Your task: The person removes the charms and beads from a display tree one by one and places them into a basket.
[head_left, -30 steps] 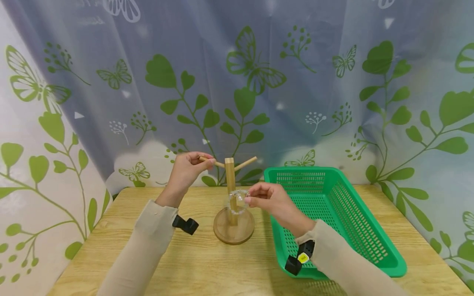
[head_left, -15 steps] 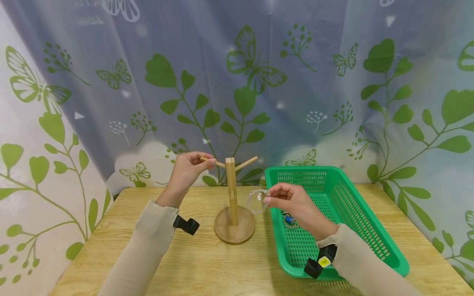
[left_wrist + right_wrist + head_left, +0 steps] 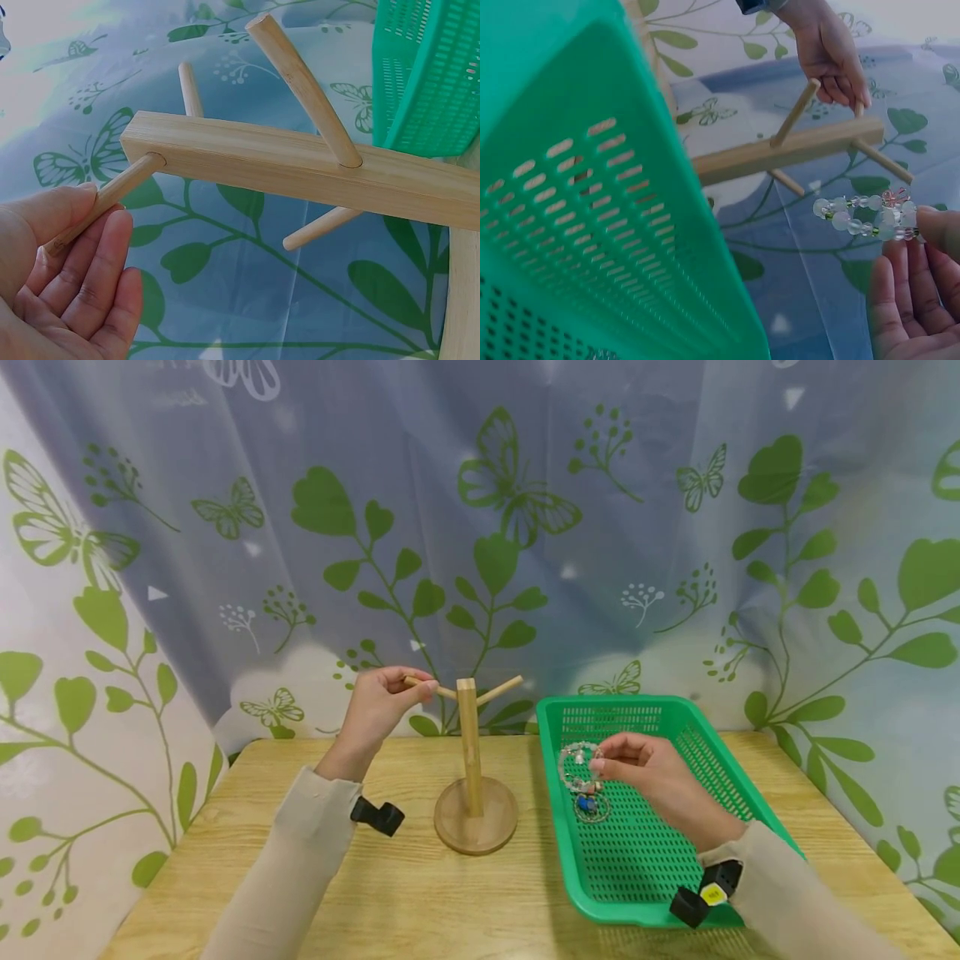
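Note:
My left hand (image 3: pixel 382 714) pinches an upper peg (image 3: pixel 112 191) of a wooden stand (image 3: pixel 468 752) between thumb and fingers. The stand is upright on its round base, with several pegs sticking out of its square post (image 3: pixel 247 154). Between thumb and fingertips of my right hand (image 3: pixel 660 781) is a beaded bracelet (image 3: pixel 866 217) of clear and pale beads with a pink charm. In the head view it hangs over the left part of the green basket (image 3: pixel 568 868). Below it, in the basket, lie other bracelets (image 3: pixel 592 808), one with a blue piece.
The perforated plastic basket stands on the right side of the wooden table (image 3: pixel 360 893), a short way from the stand's round base (image 3: pixel 480 839). A curtain (image 3: pixel 420 568) printed with leaves and butterflies hangs behind the table.
My right hand has carried the bracelet rightward, from beside the stand's post to over the basket. The bracelets in the basket have come into view. My left hand stays on the peg.

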Demonstrator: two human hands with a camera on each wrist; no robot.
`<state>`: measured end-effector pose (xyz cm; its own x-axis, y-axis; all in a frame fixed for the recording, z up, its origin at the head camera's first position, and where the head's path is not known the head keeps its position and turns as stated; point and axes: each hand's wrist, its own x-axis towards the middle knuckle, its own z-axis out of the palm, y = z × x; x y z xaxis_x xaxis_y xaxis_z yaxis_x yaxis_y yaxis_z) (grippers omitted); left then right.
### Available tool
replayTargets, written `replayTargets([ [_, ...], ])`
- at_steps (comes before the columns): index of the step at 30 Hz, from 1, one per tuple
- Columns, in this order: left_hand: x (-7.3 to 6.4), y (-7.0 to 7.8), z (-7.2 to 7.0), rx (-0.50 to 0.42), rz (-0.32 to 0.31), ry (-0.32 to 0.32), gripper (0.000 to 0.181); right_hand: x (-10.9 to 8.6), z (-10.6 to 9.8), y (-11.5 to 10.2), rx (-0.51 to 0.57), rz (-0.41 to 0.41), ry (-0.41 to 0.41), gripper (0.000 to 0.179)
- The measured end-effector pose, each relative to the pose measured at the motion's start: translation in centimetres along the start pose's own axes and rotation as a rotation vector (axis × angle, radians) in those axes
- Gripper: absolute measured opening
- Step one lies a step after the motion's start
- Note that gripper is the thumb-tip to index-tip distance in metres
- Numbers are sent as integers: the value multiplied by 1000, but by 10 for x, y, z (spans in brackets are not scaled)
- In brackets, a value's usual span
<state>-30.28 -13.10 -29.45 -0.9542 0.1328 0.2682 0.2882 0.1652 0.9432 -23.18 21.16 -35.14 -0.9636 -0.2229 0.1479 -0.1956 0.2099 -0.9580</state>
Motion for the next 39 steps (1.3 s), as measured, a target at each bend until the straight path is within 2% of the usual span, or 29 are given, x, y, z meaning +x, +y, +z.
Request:
replayTargets([
  [9, 0, 0, 0, -12, 2, 0, 25, 2, -26, 14, -29, 30, 56, 23],
  [16, 0, 0, 0, -12, 0, 2, 25, 9, -40, 19, -80, 62, 63, 29],
  [24, 0, -1, 0, -14, 11, 5, 24, 17, -45, 20, -220, 103, 68, 43],
  [28, 0, -1, 0, -6, 8, 4, 24, 20, -46, 22, -258, 123, 62, 44],
  [33, 0, -2, 0, 1, 2, 0, 25, 26, -47, 28, -281, 139, 63, 41],
  [39, 0, -2, -1, -8, 11, -1, 24, 34, -45, 40, -246, 167, 65, 36],
])
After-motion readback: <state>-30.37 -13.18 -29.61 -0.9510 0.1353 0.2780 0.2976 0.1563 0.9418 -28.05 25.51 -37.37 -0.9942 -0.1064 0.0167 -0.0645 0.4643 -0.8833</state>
